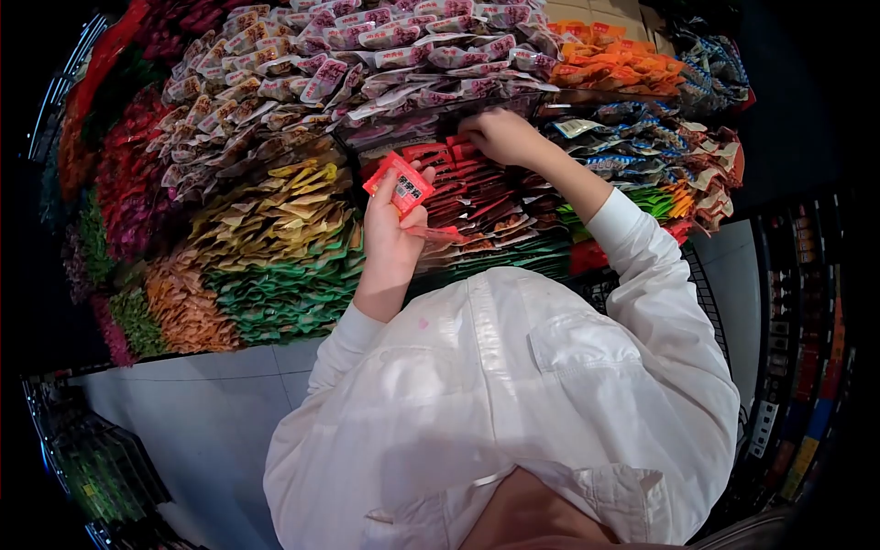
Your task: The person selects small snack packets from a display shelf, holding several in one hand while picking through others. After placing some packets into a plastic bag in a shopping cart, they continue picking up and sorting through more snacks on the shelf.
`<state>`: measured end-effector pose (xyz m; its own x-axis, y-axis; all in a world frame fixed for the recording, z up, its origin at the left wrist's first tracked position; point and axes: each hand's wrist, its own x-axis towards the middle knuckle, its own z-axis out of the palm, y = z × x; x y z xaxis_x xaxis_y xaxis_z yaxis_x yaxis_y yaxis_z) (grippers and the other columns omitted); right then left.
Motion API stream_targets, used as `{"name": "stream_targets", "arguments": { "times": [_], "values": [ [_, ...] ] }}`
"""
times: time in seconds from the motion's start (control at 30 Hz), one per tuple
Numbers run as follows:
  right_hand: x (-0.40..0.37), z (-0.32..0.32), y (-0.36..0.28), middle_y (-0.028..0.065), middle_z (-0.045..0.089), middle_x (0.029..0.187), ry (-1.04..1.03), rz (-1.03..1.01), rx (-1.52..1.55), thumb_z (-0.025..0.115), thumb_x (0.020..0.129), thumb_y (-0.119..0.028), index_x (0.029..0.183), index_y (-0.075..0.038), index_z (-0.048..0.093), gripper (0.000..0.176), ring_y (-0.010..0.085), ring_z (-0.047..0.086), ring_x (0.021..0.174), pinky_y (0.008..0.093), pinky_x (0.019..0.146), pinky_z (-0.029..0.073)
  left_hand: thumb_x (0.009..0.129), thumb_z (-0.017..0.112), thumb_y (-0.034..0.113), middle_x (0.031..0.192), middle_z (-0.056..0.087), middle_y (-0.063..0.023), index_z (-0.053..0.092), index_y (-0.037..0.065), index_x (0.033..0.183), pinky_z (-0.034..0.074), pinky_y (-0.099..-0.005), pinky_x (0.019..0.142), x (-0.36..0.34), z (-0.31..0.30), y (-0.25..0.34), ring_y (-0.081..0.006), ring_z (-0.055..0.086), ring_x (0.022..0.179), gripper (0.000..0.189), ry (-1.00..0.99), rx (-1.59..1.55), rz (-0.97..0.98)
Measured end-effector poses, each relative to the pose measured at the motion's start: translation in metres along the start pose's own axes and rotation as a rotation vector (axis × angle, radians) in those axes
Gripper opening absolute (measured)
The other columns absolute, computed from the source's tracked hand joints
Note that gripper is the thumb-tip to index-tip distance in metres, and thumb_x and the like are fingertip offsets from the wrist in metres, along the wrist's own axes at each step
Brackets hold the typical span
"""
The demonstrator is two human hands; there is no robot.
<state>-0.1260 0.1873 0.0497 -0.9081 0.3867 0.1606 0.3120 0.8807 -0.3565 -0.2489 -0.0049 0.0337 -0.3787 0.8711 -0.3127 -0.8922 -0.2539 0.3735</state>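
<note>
Small red snack packets are in my left hand point(392, 240), whose fingers are closed round them. One red packet point(408, 186) faces up with dark print on a pale label, and another red packet point(440, 235) sticks out below the fingers. My right hand point(509, 139) reaches to the back of a row of dark red packets point(467, 188). Its fingers are curled down at a bright red packet point(456, 141) and look pinched on its edge; the fingertips are partly hidden.
Pink-and-white packets point(394, 37) are heaped behind the row. Yellow packets point(275, 211) and green packets point(284, 298) lie to the left, orange packets point(614, 64) and blue-and-white packets point(623, 147) to the right. A dark shelf point(797, 348) stands at far right, beyond the tiled floor point(733, 275).
</note>
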Motion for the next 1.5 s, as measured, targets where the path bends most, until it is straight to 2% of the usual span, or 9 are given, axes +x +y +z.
{"name": "stream_targets", "arguments": {
  "times": [0.33,0.4,0.5,0.77,0.93,1.1,1.4,1.47,1.5],
  "values": [
    [-0.048,-0.031,-0.081,0.0130,0.056,0.105,0.036,-0.138,0.731,0.071,0.076,-0.022,0.108,0.001,0.049,0.045,0.0224,0.056,0.097,0.0342,0.090,0.042,0.094,0.045,0.022,0.102,0.060,-0.0113,0.050,0.002,0.107,0.032,-0.0148,0.033,0.013,0.008,0.000,-0.0198,0.061,0.093,0.025,-0.002,0.026,-0.011],
    [-0.058,-0.018,-0.084,0.0118,0.056,0.094,0.188,-0.283,0.451,0.070,0.075,-0.020,0.104,0.000,0.050,0.040,0.0256,0.057,0.089,0.0347,0.080,0.046,0.094,0.045,0.023,0.100,0.060,-0.0112,0.050,0.001,0.106,0.043,-0.0197,0.045,0.021,-0.001,-0.002,-0.0205,0.062,0.092,0.025,-0.232,-0.087,-0.121],
    [-0.063,-0.025,-0.078,0.0067,0.058,0.079,0.019,-0.025,0.674,0.060,0.083,-0.007,0.092,0.001,0.055,0.013,0.0141,0.057,0.075,0.0262,0.069,0.046,0.093,0.045,0.020,0.102,0.059,-0.0105,0.049,0.001,0.106,0.047,-0.0431,0.082,0.014,0.018,-0.015,-0.0242,0.060,0.097,0.024,0.082,0.086,0.085],
    [-0.066,-0.052,-0.028,0.0030,0.060,0.087,0.255,0.269,1.130,0.051,0.086,-0.006,0.108,-0.002,0.052,0.023,0.0090,0.059,0.078,0.0231,0.067,0.048,0.089,0.052,0.011,0.111,0.055,-0.0077,0.043,0.008,0.124,0.054,-0.0268,0.066,-0.011,0.035,-0.029,-0.0172,0.059,0.093,0.036,-0.077,0.440,0.115],
    [-0.073,-0.069,-0.034,0.0079,0.062,0.104,0.001,0.362,1.654,0.049,0.084,-0.013,0.116,-0.004,0.054,0.034,0.0134,0.061,0.088,0.0257,0.076,0.050,0.087,0.054,0.005,0.110,0.055,-0.0056,0.036,0.009,0.133,0.052,-0.0242,0.065,-0.012,0.044,-0.035,-0.0143,0.060,0.090,0.050,-0.223,0.654,0.205],
    [-0.063,-0.058,-0.025,0.0022,0.064,0.081,-0.028,0.337,0.943,0.064,0.083,-0.025,0.097,-0.002,0.063,0.028,0.0066,0.056,0.064,0.0205,0.054,0.044,0.087,0.057,0.014,0.099,0.060,-0.0029,0.047,0.008,0.119,0.048,-0.0219,0.060,-0.006,0.037,-0.037,-0.0117,0.061,0.084,0.034,-0.145,0.687,0.040],
    [-0.061,-0.051,-0.027,0.0022,0.062,0.088,-0.029,0.161,1.100,0.063,0.080,-0.007,0.105,-0.002,0.057,0.026,0.0072,0.055,0.079,0.0244,0.071,0.046,0.088,0.058,0.021,0.086,0.064,-0.0003,0.056,0.007,0.103,0.043,-0.0187,0.055,-0.007,0.032,-0.040,-0.0089,0.060,0.072,0.020,-0.195,0.774,-0.025],
    [-0.063,-0.058,-0.025,0.0039,0.061,0.089,-0.101,0.112,0.951,0.062,0.076,-0.001,0.103,-0.003,0.054,0.029,0.0115,0.057,0.082,0.0269,0.075,0.047,0.085,0.061,0.018,0.080,0.065,-0.0036,0.060,0.006,0.099,0.044,-0.0218,0.053,-0.007,0.031,-0.041,-0.0089,0.059,0.065,0.019,-0.186,1.027,0.167],
    [-0.064,-0.061,-0.029,0.0038,0.059,0.087,-0.021,0.001,0.698,0.064,0.074,-0.001,0.103,-0.004,0.054,0.031,0.0136,0.057,0.081,0.0268,0.073,0.048,0.077,0.066,0.014,0.075,0.064,-0.0079,0.063,0.007,0.094,0.046,-0.0280,0.053,-0.003,0.034,-0.041,-0.0142,0.060,0.059,0.018,-0.306,1.429,0.636]
  ]
}}
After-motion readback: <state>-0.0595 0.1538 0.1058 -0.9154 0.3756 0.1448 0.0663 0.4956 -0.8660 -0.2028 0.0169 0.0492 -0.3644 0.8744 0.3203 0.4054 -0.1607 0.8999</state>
